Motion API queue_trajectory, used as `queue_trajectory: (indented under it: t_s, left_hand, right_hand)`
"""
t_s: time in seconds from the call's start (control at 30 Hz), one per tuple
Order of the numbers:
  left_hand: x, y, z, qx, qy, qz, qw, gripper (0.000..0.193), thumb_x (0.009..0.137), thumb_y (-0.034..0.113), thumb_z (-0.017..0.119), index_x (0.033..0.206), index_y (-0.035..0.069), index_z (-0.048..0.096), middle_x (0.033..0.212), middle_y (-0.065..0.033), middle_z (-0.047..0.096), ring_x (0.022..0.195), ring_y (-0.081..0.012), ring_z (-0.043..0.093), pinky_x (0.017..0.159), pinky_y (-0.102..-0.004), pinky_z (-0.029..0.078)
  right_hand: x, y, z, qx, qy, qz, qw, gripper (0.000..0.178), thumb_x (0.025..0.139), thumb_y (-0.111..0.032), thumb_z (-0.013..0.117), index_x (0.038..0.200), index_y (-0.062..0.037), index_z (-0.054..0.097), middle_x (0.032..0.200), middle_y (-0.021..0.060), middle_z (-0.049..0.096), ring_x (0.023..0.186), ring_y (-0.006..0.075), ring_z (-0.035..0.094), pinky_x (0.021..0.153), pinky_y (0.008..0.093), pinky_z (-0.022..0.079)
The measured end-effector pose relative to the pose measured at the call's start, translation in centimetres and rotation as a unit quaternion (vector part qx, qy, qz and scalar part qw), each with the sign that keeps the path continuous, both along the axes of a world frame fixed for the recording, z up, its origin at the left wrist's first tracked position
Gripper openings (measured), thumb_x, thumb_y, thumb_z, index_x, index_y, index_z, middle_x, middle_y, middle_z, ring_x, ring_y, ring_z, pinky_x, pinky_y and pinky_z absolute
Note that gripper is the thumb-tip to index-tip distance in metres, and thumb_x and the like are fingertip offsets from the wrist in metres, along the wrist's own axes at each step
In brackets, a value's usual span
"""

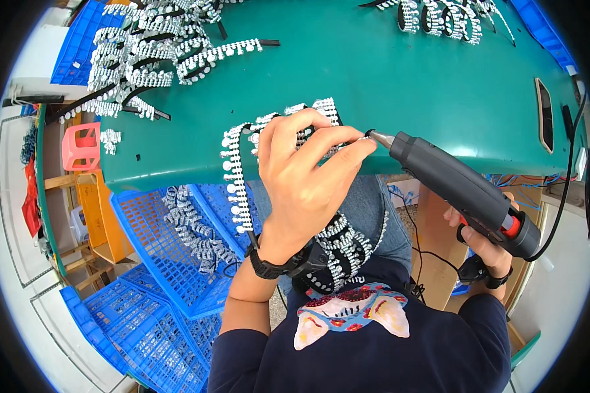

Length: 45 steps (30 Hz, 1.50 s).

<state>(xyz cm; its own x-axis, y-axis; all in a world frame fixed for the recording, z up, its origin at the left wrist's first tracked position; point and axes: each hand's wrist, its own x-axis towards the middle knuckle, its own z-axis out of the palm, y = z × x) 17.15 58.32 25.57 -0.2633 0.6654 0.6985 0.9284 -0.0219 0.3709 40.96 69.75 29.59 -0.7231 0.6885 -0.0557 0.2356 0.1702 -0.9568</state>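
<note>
My left hand is closed over the near edge of the green table, thumb and fingertips pinching the black end of a trim strip set with white, shiny beads. The strip loops out on both sides of the hand, and one part hangs below the table edge. In my right hand is a black corded hot glue gun, its handle gripped by the fingers. The gun's tapered metal nozzle points left, right at the pinched strip end; whether it touches cannot be told. More beaded trim lies on my lap.
A heap of beaded strips covers the far left of the green table; a smaller bunch lies far right. A phone rests near the right edge. Blue crates stand lower left, and the gun's cord runs along the right.
</note>
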Motion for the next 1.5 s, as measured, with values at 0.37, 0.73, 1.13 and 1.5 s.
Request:
queue_trajectory:
  t_s: [0.37, 0.73, 1.13, 1.5]
  left_hand:
    - [0.0, -0.2, 0.7, -0.043, -0.147, 0.03, 0.988, 0.022, 0.065, 0.004, 0.077, 0.083, 0.01, 0.065, 0.082, 0.0015, 0.067, 0.091, -0.0178, 0.053, 0.078, -0.0312, 0.04]
    - [-0.2, 0.5, 1.7, -0.051, -0.102, 0.03, 0.993, 0.028, 0.062, 0.007, 0.071, 0.09, 0.011, 0.066, 0.072, 0.005, 0.063, 0.086, -0.0187, 0.051, 0.077, -0.0333, 0.039]
    - [-0.2, 0.8, 1.6, -0.052, -0.1, 0.034, 0.993, 0.014, 0.066, 0.006, 0.069, 0.077, 0.012, 0.064, 0.064, 0.004, 0.058, 0.082, -0.0185, 0.049, 0.073, -0.0323, 0.038]
    - [-0.3, 0.5, 1.8, -0.071, -0.118, 0.027, 0.99, 0.035, 0.064, 0.005, 0.065, 0.099, 0.008, 0.064, 0.07, 0.0017, 0.06, 0.086, -0.0198, 0.048, 0.078, -0.0336, 0.04]
  right_hand:
    - [-0.4, 1.0, -1.3, 0.255, -0.054, 0.002, 0.965, 0.027, 0.05, -0.007, 0.065, 0.076, -0.0008, 0.061, 0.068, 0.007, 0.059, 0.058, 0.0237, 0.046, 0.057, 0.0309, 0.04]
    - [-6.1, 2.5, -4.4, -0.127, 0.273, -0.056, 0.952, 0.043, 0.074, -0.014, 0.054, 0.11, 0.0096, 0.051, 0.078, 0.0165, 0.059, 0.075, 0.0262, 0.059, 0.076, 0.0432, 0.049]
    - [-6.9, 3.7, -5.5, -0.171, 0.333, -0.032, 0.927, 0.044, 0.073, -0.012, 0.053, 0.11, 0.0101, 0.053, 0.075, 0.0174, 0.059, 0.071, 0.0251, 0.06, 0.075, 0.0428, 0.052]
    - [-6.9, 3.7, -5.6, -0.161, 0.326, -0.026, 0.931, 0.045, 0.073, -0.013, 0.053, 0.112, 0.0103, 0.051, 0.076, 0.0176, 0.06, 0.072, 0.0252, 0.06, 0.076, 0.0432, 0.052]
